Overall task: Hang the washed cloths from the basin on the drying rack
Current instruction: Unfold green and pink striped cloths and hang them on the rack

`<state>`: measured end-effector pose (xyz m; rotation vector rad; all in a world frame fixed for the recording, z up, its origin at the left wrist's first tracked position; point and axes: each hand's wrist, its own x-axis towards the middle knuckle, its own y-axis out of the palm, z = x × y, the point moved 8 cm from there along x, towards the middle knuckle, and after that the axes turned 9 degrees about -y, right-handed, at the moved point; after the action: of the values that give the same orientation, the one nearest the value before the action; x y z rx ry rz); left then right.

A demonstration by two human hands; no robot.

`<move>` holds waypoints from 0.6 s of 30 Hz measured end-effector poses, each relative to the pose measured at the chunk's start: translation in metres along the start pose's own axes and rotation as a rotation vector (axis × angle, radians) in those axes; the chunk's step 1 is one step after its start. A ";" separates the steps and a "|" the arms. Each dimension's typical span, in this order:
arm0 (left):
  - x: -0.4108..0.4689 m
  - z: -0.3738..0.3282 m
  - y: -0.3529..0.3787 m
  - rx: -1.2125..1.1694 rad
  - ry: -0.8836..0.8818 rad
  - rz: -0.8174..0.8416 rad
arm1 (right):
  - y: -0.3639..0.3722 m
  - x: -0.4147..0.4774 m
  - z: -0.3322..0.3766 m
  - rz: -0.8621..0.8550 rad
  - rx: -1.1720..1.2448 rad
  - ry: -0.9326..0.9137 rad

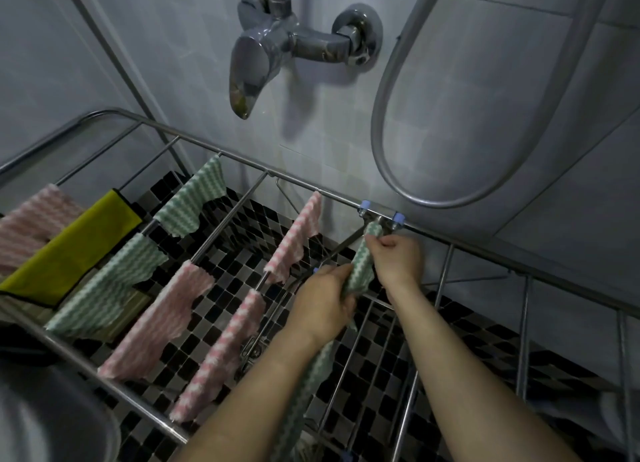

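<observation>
Both hands are working a green-and-white cloth [362, 271] onto a rod of the steel drying rack [519, 269], close to its far rail. The right hand [398, 259] is pinching the cloth's upper end just under the blue clips [365, 205], fingers curled. The left hand [323, 302] is clutching it lower down, the rest trailing beneath the wrist. A pink cloth [294, 240], a green cloth [194, 198] and a yellow cloth [76, 243] are hanging to the left, with the basin [59, 423] sitting at the near left corner.
</observation>
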<state>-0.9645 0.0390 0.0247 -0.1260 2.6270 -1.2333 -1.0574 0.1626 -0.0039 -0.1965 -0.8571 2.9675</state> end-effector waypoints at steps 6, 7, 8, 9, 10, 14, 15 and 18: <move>0.005 0.004 0.005 0.063 0.038 -0.010 | -0.001 0.001 0.014 -0.027 -0.164 -0.053; 0.007 0.003 0.006 0.059 0.045 -0.007 | -0.002 0.003 0.016 -0.038 -0.191 -0.061; 0.009 0.002 0.007 0.058 0.049 -0.005 | -0.003 0.006 0.018 -0.049 -0.212 -0.068; 0.010 0.003 0.008 0.060 0.051 -0.005 | -0.003 0.008 0.019 -0.062 -0.233 -0.074; 0.011 0.003 0.009 0.063 0.049 -0.007 | -0.002 0.009 0.019 -0.070 -0.255 -0.083; 0.010 0.005 0.008 0.046 0.035 -0.002 | 0.000 0.009 0.022 -0.045 -0.304 -0.129; 0.008 0.005 0.007 0.035 0.033 0.001 | 0.001 0.009 0.024 -0.010 -0.322 -0.142; -0.001 0.009 -0.001 0.024 0.017 0.009 | 0.004 0.004 0.028 0.161 -0.427 -0.184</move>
<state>-0.9619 0.0318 0.0205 -0.1002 2.6234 -1.2673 -1.0651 0.1445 0.0172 -0.0041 -1.5647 2.9358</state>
